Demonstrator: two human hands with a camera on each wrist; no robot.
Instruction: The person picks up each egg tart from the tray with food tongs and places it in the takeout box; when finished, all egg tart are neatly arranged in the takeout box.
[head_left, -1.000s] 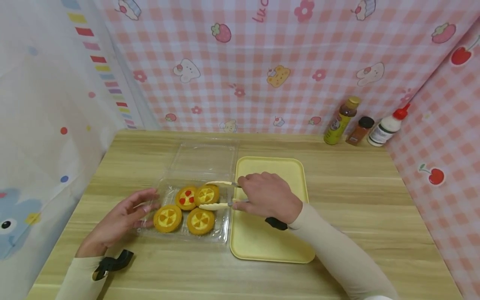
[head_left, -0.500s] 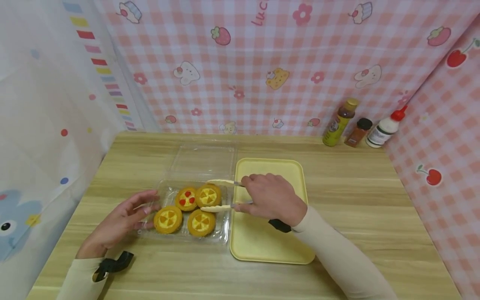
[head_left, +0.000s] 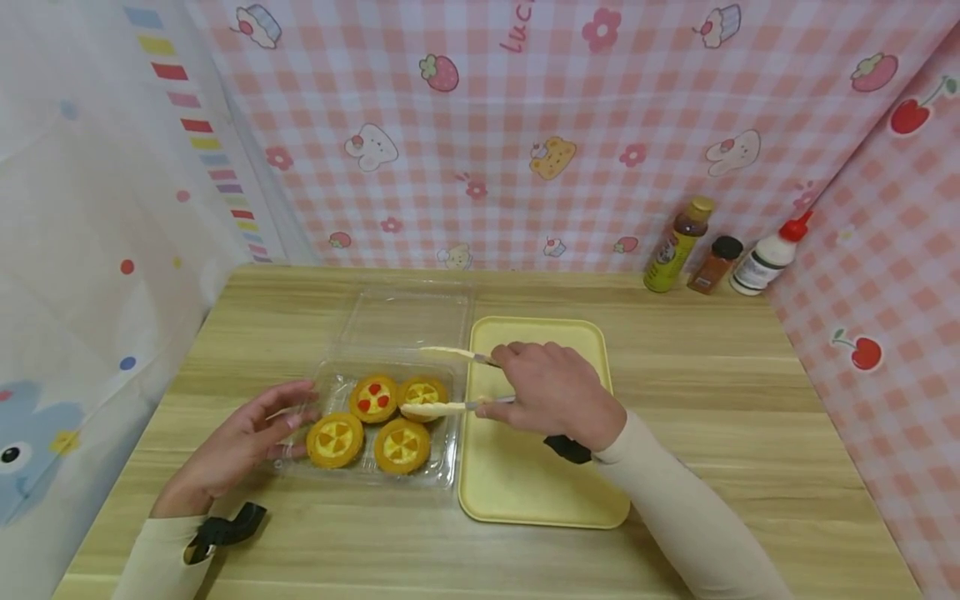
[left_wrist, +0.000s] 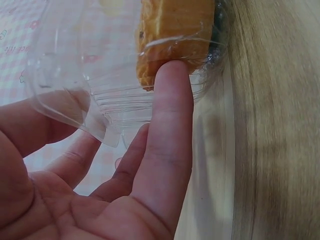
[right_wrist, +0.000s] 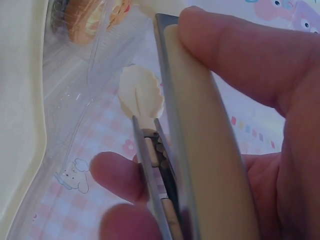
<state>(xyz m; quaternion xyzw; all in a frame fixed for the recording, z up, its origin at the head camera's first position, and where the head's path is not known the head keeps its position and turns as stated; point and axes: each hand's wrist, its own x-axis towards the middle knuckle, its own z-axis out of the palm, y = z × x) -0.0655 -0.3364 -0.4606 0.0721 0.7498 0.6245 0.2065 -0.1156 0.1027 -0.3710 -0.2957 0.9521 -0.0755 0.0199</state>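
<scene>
Fingers (right_wrist: 117, 176) of the right hand (head_left: 551, 387) are curled round the handles of a pair of tongs (head_left: 438, 409), whose pale tips stand well apart. The near tip hides part of the far right tart (head_left: 422, 390), though whether it touches cannot be told; the far tip lies beyond that tart, over the clear plastic. In the right wrist view one handle blocks much of the grip, and the tarts at the far left are cut off by the frame. The left hand (head_left: 243, 442) has its fingers parted and only slightly bent at the left side of a clear box (head_left: 445, 469); how firmly they press is unclear. Also in the box are a tart with red pieces (head_left: 373, 398) at far left, a near left tart (head_left: 335, 440) and a near right tart (head_left: 402, 447). The lid (head_left: 405, 317) is laid back on the far side, its see-through edges hard to make out against the wooden table (head_left: 735, 375). Just right of the box lies a yellow tray (head_left: 532, 492), partly covered by the right hand and forearm. At far right stand a tall bottle (head_left: 667, 257), a small jar (head_left: 715, 268) and a white bottle (head_left: 759, 267), their labels too small to read.
</scene>
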